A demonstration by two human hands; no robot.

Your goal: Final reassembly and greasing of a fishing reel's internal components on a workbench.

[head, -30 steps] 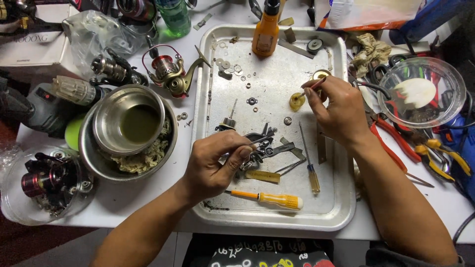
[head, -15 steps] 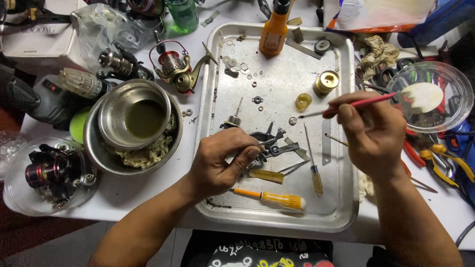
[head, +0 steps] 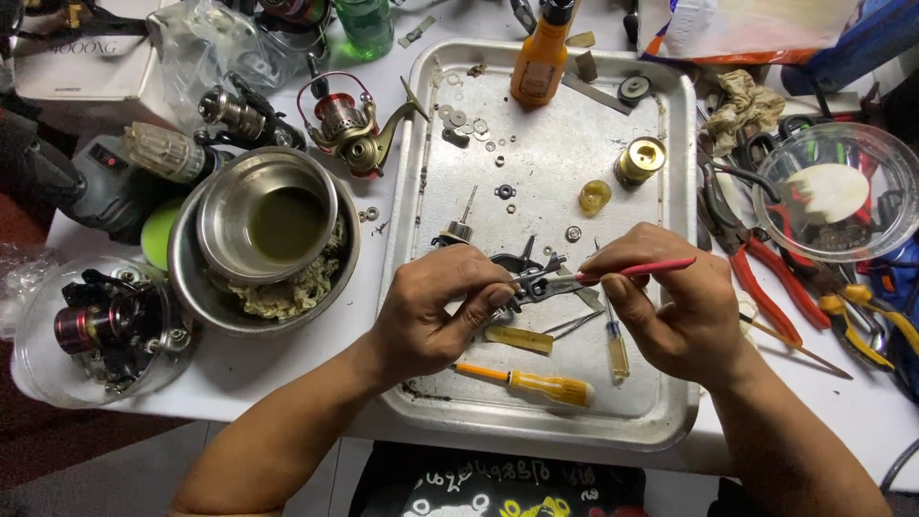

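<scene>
Fingers (head: 493, 287) of left hand (head: 431, 311) pinched on small dark metal part (head: 541, 282), held just above steel tray (head: 670, 421). Right hand (head: 670, 306) fingers clamped on thin red tool (head: 637, 271); long axis near horizontal, tip pointing left at the part, touching or just short of it, cannot tell. Part sits between the two hands, left hand nearer and gripping it.

Near edge of tray: yellow-handled screwdriver (head: 536, 385) lying crosswise below the left wrist, small clear-handled screwdriver (head: 616, 345) under the right hand, flat brass strip (head: 517, 339) and thin pins beside it. Directly under the tool path, so clutter close below.

Mid tray: yellow cap (head: 594, 195), brass cylinder (head: 639, 160), loose washers (head: 469, 124), all well apart from the hands. Far edge: orange bottle (head: 539, 57) upright.

Off tray on the table (head: 268, 369): nested steel bowls (head: 263, 235) to the left, fishing reel (head: 349, 124) beyond them, second reel in clear dish (head: 96, 330) at far left. Red-handled pliers (head: 766, 268) and clear plastic bowl (head: 842, 191) to the right.
</scene>
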